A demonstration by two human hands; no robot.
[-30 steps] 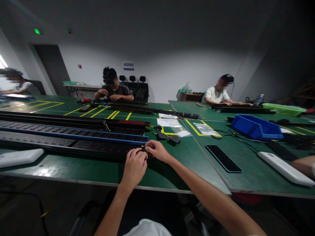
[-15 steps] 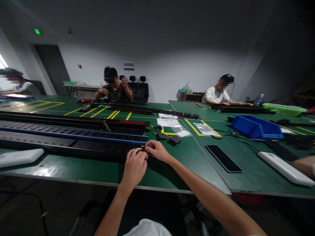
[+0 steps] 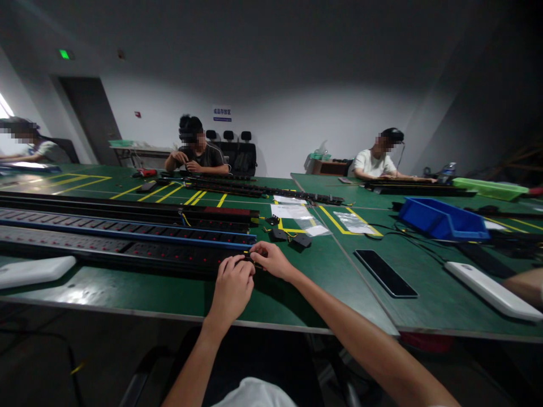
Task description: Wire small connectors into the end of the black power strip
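A long black strip with red dots (image 3: 161, 254) lies on the green table, its right end under my fingers. My left hand (image 3: 236, 280) rests with bent fingers on that end; what its fingertips hold is too small to name. Touching the same end from the right, my right hand (image 3: 271, 260) has thumb and fingers pressed together around something small and dark by a yellow bit of wire. Behind the strip runs a blue-edged strip (image 3: 203, 241). Small black parts (image 3: 300, 241) lie to the right of it.
A phone (image 3: 386, 273), a white case (image 3: 492, 291) and a blue bin (image 3: 441, 219) are on the right. Another white case (image 3: 38, 271) sits at the left. Papers (image 3: 292, 211) lie beyond my hands. People work across the table; someone's arm shows at the right edge.
The person across the table has lowered a raised hand and brought both hands together. My own hands have not visibly moved.
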